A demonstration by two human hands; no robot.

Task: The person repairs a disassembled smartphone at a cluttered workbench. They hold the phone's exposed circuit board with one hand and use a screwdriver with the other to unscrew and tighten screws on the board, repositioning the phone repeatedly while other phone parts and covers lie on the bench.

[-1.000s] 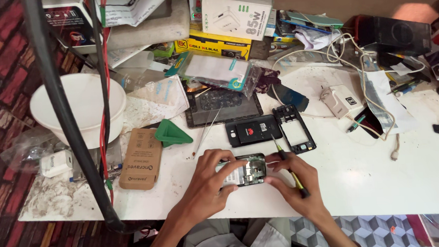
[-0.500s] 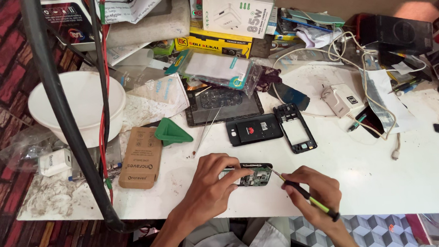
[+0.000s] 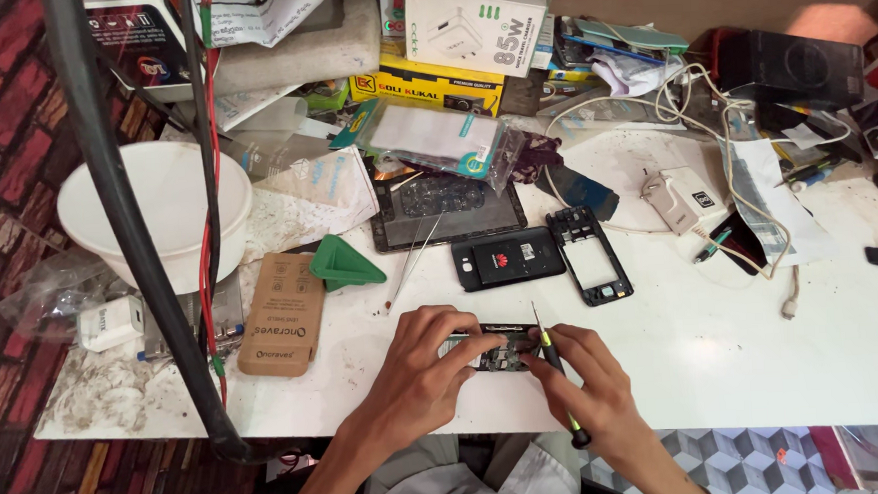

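While my left hand (image 3: 427, 366) pinches the opened black phone body (image 3: 492, 347), my right hand (image 3: 587, 390) grips the yellow-and-black screwdriver (image 3: 556, 376); I judge I'm unscrewing, needing steady tip seating.

Beside the matt white table top (image 3: 725, 352), a smooth white plastic bowl (image 3: 147, 212) sits; near it lie a matt brown cardboard packet (image 3: 282, 313), a green plastic wedge (image 3: 343, 266) and a glossy black phone back (image 3: 508, 258).

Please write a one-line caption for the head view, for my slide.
Left hand steadies an opened phone while the right hand applies a screwdriver on a cluttered white table.
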